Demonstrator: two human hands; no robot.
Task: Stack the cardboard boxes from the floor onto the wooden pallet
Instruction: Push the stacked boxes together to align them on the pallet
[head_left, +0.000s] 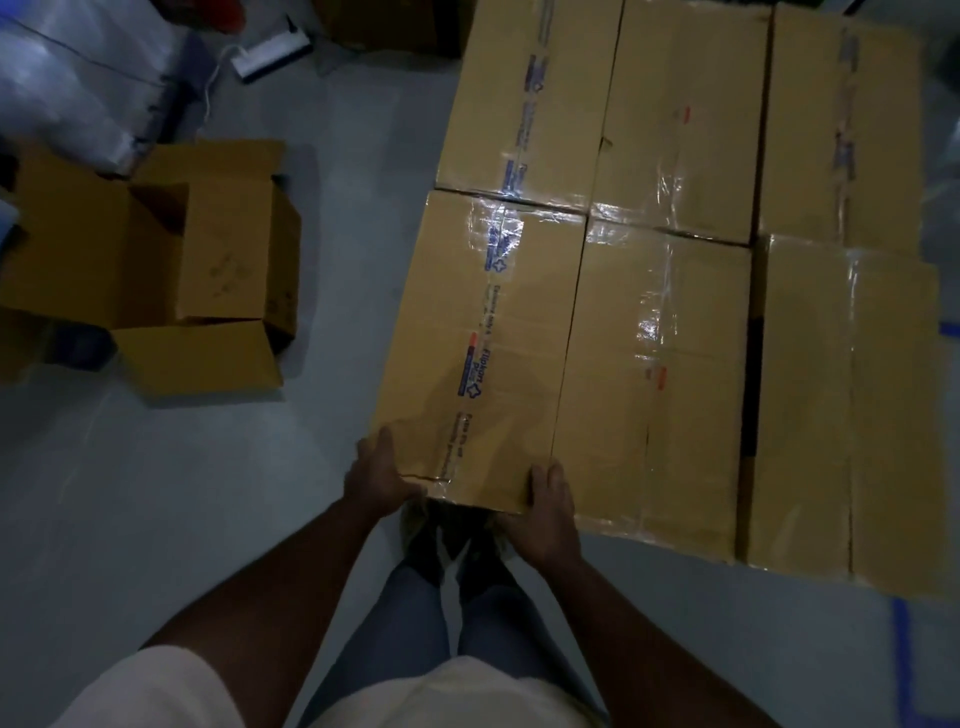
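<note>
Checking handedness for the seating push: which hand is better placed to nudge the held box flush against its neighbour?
Left hand: it is on the taped box's outer corner, away from the neighbouring box; right hand sits at the seam.

Six taped brown cardboard boxes (670, 249) packed flat in two rows; pallet hidden beneath.

Taped boxes (675, 270): yellow-tan cardboard, glossy clear tape along seams. Nearest left box (488, 353): clear tape strip printed with blue lettering, blue star-like marks, small orange-red patch. Open empty box (171, 265): same yellow-tan, darker brown inside. Floor (156, 519): pale grey; blue tape lines (903, 649) near its right edge. Trousers (405, 623): blue-grey. Shirt (156, 691): off-white. Shoes (447, 545): dark.
</note>
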